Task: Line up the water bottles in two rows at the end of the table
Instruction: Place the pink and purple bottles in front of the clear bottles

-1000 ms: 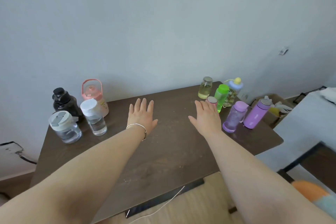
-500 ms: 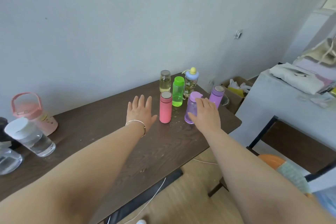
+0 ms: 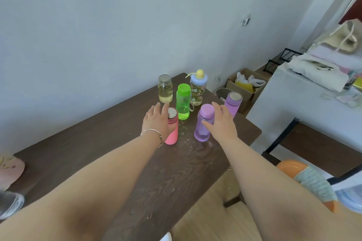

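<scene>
Head view: six bottles stand upright in a loose cluster at the right end of the dark wood table (image 3: 121,162), toward its far right corner, which fits the task's target zone. Nearest the far edge: a clear glass bottle with a metal cap (image 3: 165,89) holding pale yellow liquid, and a patterned child's bottle with a blue collar and yellow knob (image 3: 197,88) right at the corner. Between and just in front of them stands a green translucent bottle (image 3: 183,101). Closer in: a pink flask (image 3: 172,126), a translucent purple bottle (image 3: 203,122), and a lilac flask (image 3: 232,101) near the right edge. The left hand (image 3: 156,121) is spread with its palm against the near side of the pink flask, fingers extended, not closed round it. The right hand (image 3: 221,123) is likewise flat-fingered, thumb side touching the purple bottle; not a full grasp, as far as I can judge. Judgement: both hands are positioned to nudge or take up the front pair, since the cluster is staggered, not yet two straight rows. Two further containers show only partly at the left edge of the table, a pinkish one (image 3: 9,168) and a clear one (image 3: 9,201), well apart from the group, so they likely still need bringing over. Writing: dark print on the glass bottle's right side, too small to read; cartoon figures on the child's bottle, no legible brand.
</scene>
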`<state>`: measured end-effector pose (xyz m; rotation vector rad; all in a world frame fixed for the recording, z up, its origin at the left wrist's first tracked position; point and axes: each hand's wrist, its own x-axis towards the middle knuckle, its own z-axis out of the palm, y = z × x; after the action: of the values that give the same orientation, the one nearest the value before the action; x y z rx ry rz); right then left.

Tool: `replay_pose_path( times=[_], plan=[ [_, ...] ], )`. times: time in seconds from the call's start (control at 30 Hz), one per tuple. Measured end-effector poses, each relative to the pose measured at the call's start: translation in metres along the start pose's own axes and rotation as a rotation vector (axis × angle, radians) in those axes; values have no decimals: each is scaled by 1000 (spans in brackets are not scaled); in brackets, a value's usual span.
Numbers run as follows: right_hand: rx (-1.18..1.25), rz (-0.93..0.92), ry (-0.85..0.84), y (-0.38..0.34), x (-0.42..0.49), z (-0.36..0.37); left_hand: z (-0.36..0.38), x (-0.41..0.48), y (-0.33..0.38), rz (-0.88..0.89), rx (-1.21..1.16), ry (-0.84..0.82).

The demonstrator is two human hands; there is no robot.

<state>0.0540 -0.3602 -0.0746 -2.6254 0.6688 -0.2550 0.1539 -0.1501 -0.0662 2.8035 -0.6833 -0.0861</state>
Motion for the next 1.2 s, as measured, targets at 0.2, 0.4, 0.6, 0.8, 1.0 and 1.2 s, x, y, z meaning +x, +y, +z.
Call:
replay_pose_path(
  times=[0.2, 0.4, 0.6, 0.8, 1.0, 1.2],
  plan=[
    [100, 44, -13, 3, 21, 27, 24, 22, -4, -57, -275, -75],
    [241, 74, 21, 5, 23, 39, 38, 24, -7, -54, -515, -18],
    [274, 82, 82, 1, 22, 42, 46, 20, -15, -62, -610, 4],
    [299, 77, 94, 1, 18, 40, 45, 17, -15, -64, -607, 16],
    [306, 10, 120, -5, 12, 25, 39, -2, -16, -82, -575, 28],
    [315, -53, 111, -19, -6, 5, 20, -38, -19, -145, -586, 98]
  ],
)
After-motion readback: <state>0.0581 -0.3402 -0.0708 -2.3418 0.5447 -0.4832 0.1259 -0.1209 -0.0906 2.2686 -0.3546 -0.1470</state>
